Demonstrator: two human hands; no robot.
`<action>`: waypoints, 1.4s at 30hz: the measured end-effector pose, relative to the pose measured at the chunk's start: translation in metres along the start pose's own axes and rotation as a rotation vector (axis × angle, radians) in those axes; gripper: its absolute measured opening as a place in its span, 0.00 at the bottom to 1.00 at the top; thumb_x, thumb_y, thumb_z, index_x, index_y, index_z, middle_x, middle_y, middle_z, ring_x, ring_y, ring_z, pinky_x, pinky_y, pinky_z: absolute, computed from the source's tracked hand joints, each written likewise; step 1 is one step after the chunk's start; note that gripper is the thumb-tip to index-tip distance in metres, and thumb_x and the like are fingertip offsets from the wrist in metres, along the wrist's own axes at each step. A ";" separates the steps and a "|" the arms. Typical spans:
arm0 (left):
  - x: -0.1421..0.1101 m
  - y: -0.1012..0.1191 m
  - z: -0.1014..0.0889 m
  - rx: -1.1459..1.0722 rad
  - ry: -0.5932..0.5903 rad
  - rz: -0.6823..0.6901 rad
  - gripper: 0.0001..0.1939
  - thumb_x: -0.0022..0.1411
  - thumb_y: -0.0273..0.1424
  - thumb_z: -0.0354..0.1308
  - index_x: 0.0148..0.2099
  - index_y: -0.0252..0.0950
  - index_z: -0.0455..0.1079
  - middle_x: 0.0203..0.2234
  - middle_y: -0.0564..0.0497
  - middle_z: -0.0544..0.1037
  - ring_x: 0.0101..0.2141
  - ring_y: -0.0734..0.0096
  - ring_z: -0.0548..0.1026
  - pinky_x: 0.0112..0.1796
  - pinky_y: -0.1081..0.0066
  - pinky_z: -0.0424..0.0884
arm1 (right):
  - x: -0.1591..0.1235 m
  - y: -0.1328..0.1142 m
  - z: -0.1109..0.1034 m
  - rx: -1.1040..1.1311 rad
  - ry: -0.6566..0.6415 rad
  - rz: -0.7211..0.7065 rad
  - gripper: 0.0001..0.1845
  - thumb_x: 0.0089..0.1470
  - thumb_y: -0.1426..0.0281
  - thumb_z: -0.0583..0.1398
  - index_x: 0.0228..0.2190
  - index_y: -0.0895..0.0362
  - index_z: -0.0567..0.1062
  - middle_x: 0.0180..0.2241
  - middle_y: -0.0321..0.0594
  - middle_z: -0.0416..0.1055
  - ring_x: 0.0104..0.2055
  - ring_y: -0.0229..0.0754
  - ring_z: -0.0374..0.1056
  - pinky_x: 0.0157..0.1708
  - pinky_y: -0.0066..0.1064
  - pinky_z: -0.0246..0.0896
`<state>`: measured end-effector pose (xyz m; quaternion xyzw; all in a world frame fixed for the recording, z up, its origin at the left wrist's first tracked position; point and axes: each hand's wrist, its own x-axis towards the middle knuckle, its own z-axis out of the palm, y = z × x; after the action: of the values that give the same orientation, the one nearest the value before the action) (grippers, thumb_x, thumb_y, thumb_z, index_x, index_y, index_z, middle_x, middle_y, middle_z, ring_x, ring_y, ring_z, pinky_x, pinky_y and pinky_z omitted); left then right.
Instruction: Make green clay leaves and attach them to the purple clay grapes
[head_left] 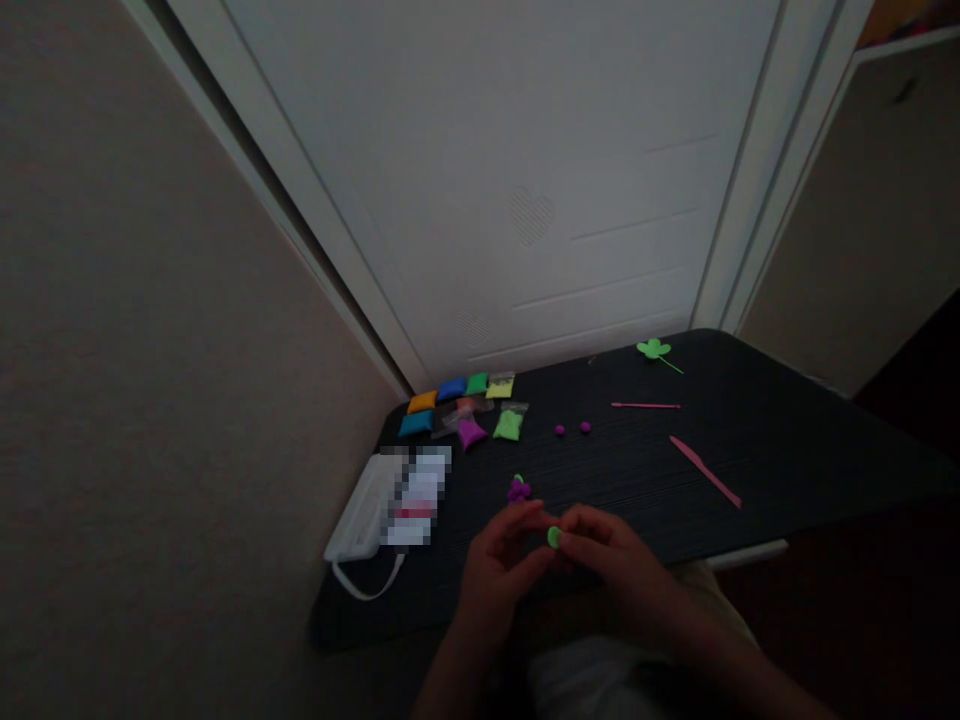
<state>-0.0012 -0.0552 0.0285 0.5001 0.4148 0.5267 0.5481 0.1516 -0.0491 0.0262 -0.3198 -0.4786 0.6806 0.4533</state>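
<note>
A small, flat, light green piece of modelling clay (554, 538) is pinched between my two hands above the table's near edge. My right hand (611, 545) has its thumb and fingers closed on the right side of the piece. From the left, my left hand (496, 565) curves in, thumb and fingertips meeting at the same piece. Just beyond my left fingers lies a cluster of purple clay balls (518, 491) with a bit of green at its top. Two loose purple clay balls, a left one (559, 430) and a right one (586, 427), rest farther back.
On the dark table (600, 480), several coloured clay packets (452, 388) lie at the back left. A white box (367, 508) and a blurred-out item with a white cable (367, 597) are nearer. At right are a pink stick (645, 405), a pink knife-shaped tool (705, 471) and a green clay flower (654, 349).
</note>
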 end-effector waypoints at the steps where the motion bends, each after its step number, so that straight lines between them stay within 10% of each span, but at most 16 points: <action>1: -0.003 0.004 0.001 -0.014 -0.014 0.027 0.19 0.45 0.25 0.64 0.42 0.40 0.70 0.33 0.50 0.77 0.35 0.68 0.75 0.35 0.72 0.71 | -0.003 -0.003 0.003 0.025 -0.008 0.006 0.11 0.49 0.65 0.60 0.23 0.59 0.69 0.22 0.32 0.65 0.27 0.33 0.59 0.30 0.25 0.53; 29: -0.029 0.038 0.014 -0.186 -0.086 0.206 0.15 0.48 0.30 0.63 0.40 0.45 0.70 0.28 0.52 0.73 0.34 0.70 0.70 0.34 0.71 0.69 | -0.036 -0.041 0.025 0.230 -0.125 0.041 0.09 0.48 0.63 0.60 0.27 0.56 0.73 0.24 0.33 0.67 0.27 0.32 0.63 0.29 0.23 0.59; 37: -0.031 0.059 0.024 0.119 -0.071 0.365 0.15 0.48 0.27 0.62 0.40 0.48 0.71 0.28 0.52 0.76 0.36 0.67 0.72 0.34 0.68 0.71 | -0.039 -0.060 0.031 -0.191 -0.010 -0.078 0.05 0.46 0.68 0.60 0.26 0.57 0.73 0.25 0.34 0.70 0.28 0.34 0.66 0.29 0.24 0.61; 42: -0.033 0.068 0.024 0.355 0.003 0.514 0.15 0.49 0.29 0.61 0.42 0.46 0.71 0.32 0.50 0.77 0.36 0.64 0.73 0.36 0.65 0.73 | -0.038 -0.062 0.028 -0.565 0.073 -0.460 0.02 0.48 0.73 0.58 0.26 0.57 0.72 0.23 0.36 0.71 0.27 0.35 0.67 0.27 0.26 0.61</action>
<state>0.0083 -0.0944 0.0972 0.6758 0.3610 0.5681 0.3006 0.1610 -0.0863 0.0941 -0.3403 -0.6907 0.3900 0.5050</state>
